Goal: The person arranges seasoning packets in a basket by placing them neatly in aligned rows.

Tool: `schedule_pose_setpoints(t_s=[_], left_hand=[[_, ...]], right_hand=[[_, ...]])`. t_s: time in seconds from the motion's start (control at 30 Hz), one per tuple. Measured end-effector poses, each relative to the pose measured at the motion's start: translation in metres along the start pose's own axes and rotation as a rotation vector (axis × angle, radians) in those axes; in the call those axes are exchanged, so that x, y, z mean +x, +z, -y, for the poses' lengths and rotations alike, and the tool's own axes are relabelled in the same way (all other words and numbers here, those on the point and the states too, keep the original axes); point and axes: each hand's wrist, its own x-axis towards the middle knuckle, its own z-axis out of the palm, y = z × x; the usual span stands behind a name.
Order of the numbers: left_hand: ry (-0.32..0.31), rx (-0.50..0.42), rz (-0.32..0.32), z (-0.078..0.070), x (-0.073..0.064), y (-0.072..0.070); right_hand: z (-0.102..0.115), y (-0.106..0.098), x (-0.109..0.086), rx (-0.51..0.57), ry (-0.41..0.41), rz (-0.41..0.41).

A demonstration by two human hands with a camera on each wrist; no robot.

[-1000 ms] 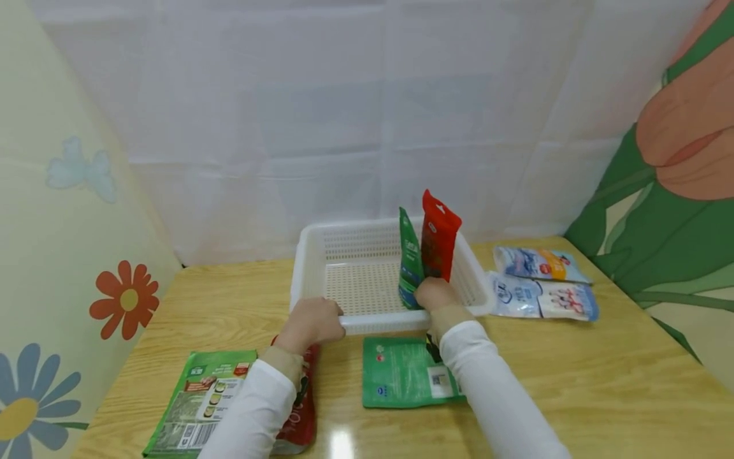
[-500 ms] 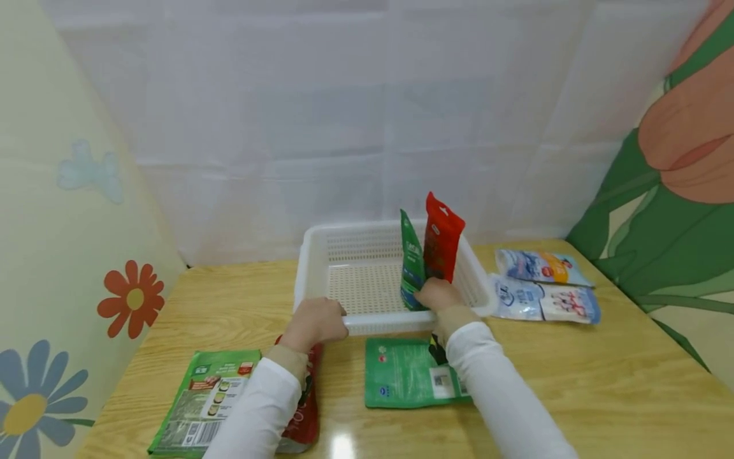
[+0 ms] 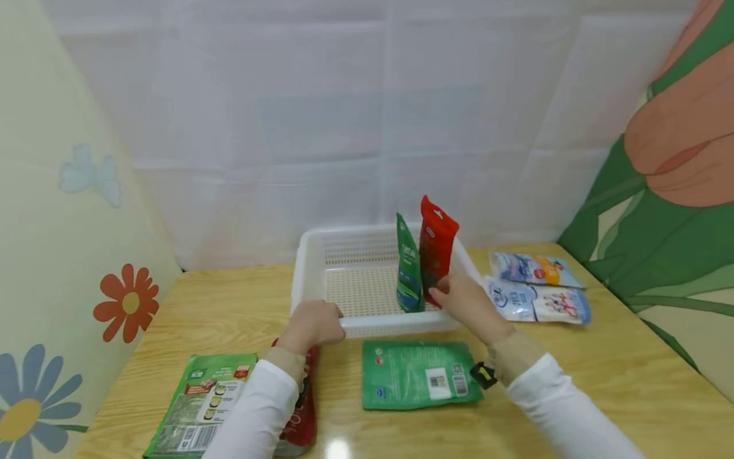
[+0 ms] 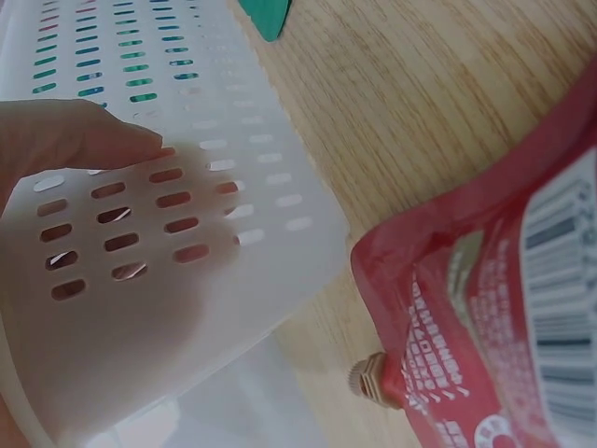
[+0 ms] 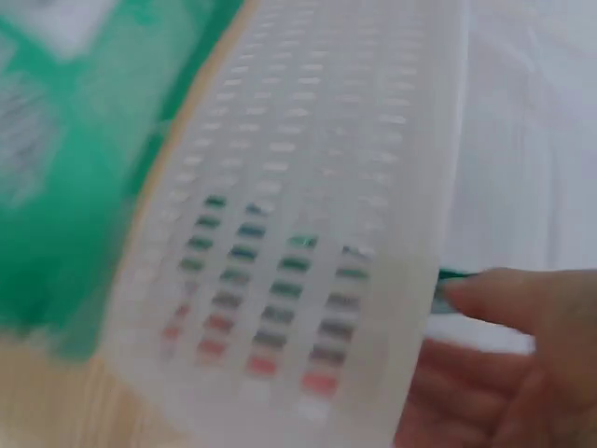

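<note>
My left hand (image 3: 314, 324) grips the front left rim of a white plastic basket (image 3: 367, 325); in the left wrist view its thumb (image 4: 93, 140) lies against the slotted outer wall, with the curled fingers showing through the slots. A green pouch (image 3: 408, 268) and a red pouch (image 3: 438, 239) stand upright side by side in the basket's right part. My right hand (image 3: 461, 303) is over the front right rim, its fingertips right at the bottom of the red pouch. In the blurred right wrist view its thumb (image 5: 504, 294) is straight, beside the basket wall.
A green pouch (image 3: 421, 376) lies flat in front of the basket. Beneath my left forearm lies a red spouted pouch (image 3: 301, 414), with a green packet (image 3: 201, 401) to its left. Two blue-white packets (image 3: 536, 268) lie right of the basket. A white cloth (image 3: 344, 127) hangs behind.
My right hand has drawn back to the right from the foot of the green pouch, uncovering more of the flat green pouch. My left hand has stayed on the rim.
</note>
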Motion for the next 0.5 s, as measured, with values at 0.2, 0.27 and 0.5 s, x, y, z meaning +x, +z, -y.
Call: schedule_pose_setpoints(t_s=[0.2,0.27,0.5], left_hand=[[-0.003,-0.003,0.007,0.001,-0.002,-0.004],[-0.003,0.013,0.007,0.002,-0.001,-0.005],[0.000,0.049,-0.009,0.005,0.001,-0.010]], right_hand=[[-0.028,-0.015,-0.029,-0.034,-0.181,-0.281],[-0.042,-0.019,-0.036,-0.086,-0.238,-0.399],[-0.111,-0.034,-0.033,-0.242,-0.207,-0.557]])
